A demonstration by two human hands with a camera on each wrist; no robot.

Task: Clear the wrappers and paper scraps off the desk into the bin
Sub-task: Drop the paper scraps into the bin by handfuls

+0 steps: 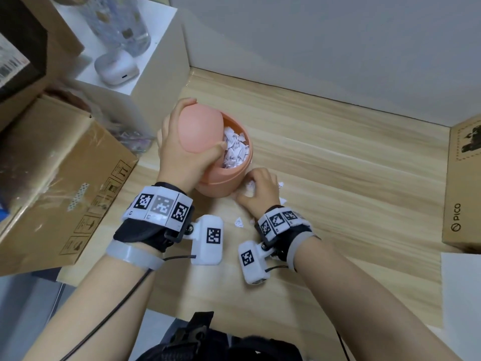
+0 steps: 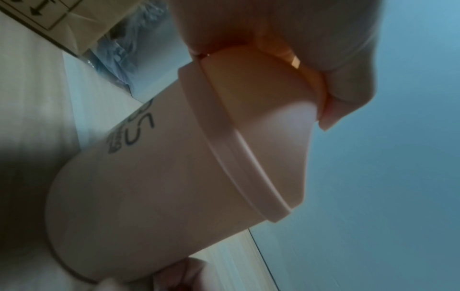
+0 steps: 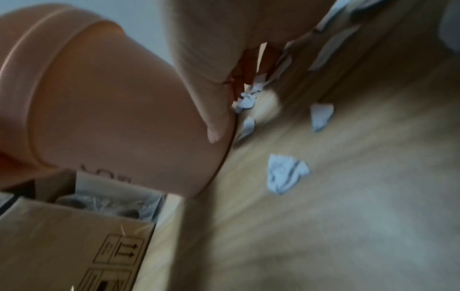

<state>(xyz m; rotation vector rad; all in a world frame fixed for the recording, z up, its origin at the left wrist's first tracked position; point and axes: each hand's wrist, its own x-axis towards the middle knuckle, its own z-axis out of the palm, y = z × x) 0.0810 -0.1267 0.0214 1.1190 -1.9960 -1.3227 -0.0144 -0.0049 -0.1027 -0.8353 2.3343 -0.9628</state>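
Observation:
A pink bin (image 1: 226,178) stands on the wooden desk (image 1: 338,178), with white paper scraps (image 1: 235,149) piled inside. My left hand (image 1: 204,123) grips its domed lid (image 1: 197,131) and holds it tilted open; in the left wrist view my fingers (image 2: 348,78) curl over the lid (image 2: 261,94). My right hand (image 1: 247,187) rests on the desk just right of the bin, its fingers curled round a small heap of scraps (image 1: 250,185). Loose scraps (image 1: 239,222) lie near my right wrist, and more scraps (image 3: 286,173) show in the right wrist view.
A taped cardboard box (image 1: 65,183) sits left of the bin. Behind it, a white shelf block (image 1: 145,74) carries an earbud case (image 1: 117,70). A PICO box (image 1: 463,183) stands at the right edge and white paper (image 1: 460,290) lies below it. A wall closes the back.

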